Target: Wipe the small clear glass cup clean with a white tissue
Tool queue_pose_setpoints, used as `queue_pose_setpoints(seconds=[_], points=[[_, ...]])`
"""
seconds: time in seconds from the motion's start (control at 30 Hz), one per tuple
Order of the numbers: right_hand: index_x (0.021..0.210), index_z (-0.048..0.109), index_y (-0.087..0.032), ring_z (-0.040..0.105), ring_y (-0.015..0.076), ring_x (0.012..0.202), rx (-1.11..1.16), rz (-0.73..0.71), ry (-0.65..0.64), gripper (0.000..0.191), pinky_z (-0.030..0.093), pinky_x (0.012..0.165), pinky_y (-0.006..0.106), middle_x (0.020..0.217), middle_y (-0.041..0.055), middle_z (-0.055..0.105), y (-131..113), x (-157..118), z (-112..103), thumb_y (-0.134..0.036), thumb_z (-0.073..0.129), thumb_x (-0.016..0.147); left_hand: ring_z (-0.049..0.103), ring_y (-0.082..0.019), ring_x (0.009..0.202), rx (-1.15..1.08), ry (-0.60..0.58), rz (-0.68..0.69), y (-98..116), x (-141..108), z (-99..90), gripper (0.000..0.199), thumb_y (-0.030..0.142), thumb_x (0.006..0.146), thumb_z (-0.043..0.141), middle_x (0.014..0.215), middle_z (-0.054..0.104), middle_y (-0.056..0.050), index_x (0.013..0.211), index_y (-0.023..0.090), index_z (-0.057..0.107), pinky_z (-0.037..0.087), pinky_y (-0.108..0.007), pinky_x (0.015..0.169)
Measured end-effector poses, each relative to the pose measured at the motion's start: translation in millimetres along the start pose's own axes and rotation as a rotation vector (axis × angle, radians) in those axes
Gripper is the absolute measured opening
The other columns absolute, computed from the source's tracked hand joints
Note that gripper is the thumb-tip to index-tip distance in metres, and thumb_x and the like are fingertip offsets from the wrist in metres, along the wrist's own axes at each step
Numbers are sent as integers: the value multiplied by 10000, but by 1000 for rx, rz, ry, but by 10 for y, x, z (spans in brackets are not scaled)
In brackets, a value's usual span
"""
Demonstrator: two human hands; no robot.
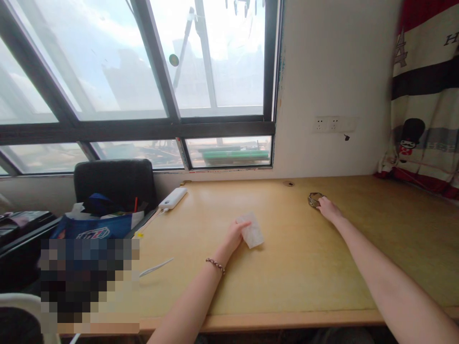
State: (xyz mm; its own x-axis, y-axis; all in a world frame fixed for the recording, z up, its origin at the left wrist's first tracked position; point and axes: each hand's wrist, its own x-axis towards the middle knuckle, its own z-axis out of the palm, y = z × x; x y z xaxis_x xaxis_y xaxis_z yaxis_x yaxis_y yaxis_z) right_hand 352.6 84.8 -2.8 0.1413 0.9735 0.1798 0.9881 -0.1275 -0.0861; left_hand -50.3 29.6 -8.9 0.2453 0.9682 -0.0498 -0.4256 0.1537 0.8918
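My left hand [235,234], with a braided bracelet at the wrist, is closed on a white folded tissue [253,232]. Its thumb lies across the top of the tissue, just above the wooden table. Farther to the right, my right hand [329,209] reaches toward the back of the table and grips a metal-banded wristwatch [314,199] by its near side. The band forms a loop; which side the dial faces is too small to make out.
A white power bank [173,198] with a cable lies at the table's [287,272] left edge. Another white cable [156,267] lies nearer. On the left, a blue bag [103,227] stands before a black chair [114,182]. A patterned curtain [426,110] hangs at right.
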Motion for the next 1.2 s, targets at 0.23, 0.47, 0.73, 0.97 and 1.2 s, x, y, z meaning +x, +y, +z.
queue_pose_setpoints(seconds=[0.23, 0.47, 0.73, 0.97, 1.2], points=[[916, 502, -133, 547, 201, 819, -22, -40, 10, 180, 370, 652, 286, 1031, 116, 498, 65, 23, 51, -266, 452, 806, 602, -216, 762, -44, -49, 20, 17, -7, -16, 300, 187, 580, 664, 845, 651, -116, 860, 93, 616, 448, -335, 736], [934, 484, -137, 539, 193, 807, -19, -68, -5, 174, 360, 644, 284, 1043, 112, 477, 120, 2, 89, -252, 428, 815, 600, -226, 788, -75, -86, -9, 34, -16, -12, 292, 175, 587, 661, 863, 652, -118, 863, 91, 617, 443, -366, 776], [962, 486, -105, 515, 202, 875, 3, -35, 13, 194, 354, 713, 291, 1056, 142, 458, 127, 11, 174, -215, 420, 816, 591, -250, 852, -102, -134, 3, 33, -49, 9, 319, 186, 592, 647, 909, 644, -138, 892, 85, 609, 427, -385, 810], [1051, 494, -131, 447, 284, 966, -15, 115, 89, 288, 332, 776, 387, 1146, 171, 418, -88, -150, 84, -216, 447, 780, 574, -255, 903, -137, -182, 11, 24, -46, 9, 350, 119, 572, 598, 944, 633, -140, 919, 81, 596, 405, -389, 838], [1109, 460, -152, 343, 313, 1126, 370, -12, 380, 356, 283, 883, 443, 1262, 168, 367, -1195, -560, -48, -244, 459, 764, 559, -251, 928, -151, -169, -4, 22, -35, 6, 374, 70, 553, 547, 952, 630, -132, 924, 81, 596, 397, -372, 846]])
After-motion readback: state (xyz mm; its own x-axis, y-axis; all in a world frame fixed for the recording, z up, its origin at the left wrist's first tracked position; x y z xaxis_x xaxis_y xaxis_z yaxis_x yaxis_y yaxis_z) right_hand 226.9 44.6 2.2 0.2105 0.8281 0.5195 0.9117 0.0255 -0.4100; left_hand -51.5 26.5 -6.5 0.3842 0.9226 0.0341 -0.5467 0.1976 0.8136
